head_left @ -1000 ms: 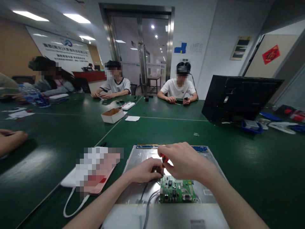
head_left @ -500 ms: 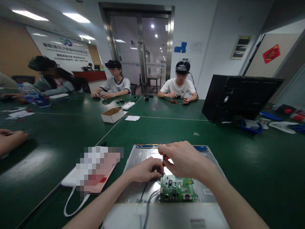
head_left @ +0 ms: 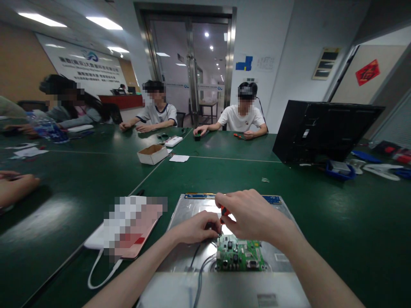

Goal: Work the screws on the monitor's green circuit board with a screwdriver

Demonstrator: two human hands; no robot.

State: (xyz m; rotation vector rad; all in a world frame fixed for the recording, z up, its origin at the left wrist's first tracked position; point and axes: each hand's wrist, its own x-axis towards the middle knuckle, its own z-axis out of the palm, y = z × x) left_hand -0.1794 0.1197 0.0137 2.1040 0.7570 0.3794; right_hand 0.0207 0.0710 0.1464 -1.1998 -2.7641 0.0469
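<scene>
A green circuit board lies on the back of a silver display panel, which has a blue strip board along its far edge. My right hand is closed round a screwdriver with a red and black handle, held upright over the board's far left corner. Close beside its lower end, my left hand has its fingers pinched together; what is between them is hidden. Grey cables run over the panel left of the board.
A phone and a white device with a cable lie left of the panel. Further off are an open cardboard box, a paper slip and a black monitor. Several people sit around the green table; another person's hand is at left.
My hands and the screwdriver hold almost the same position over the board. Across the table, a person in white has moved a small dark object toward the left.
</scene>
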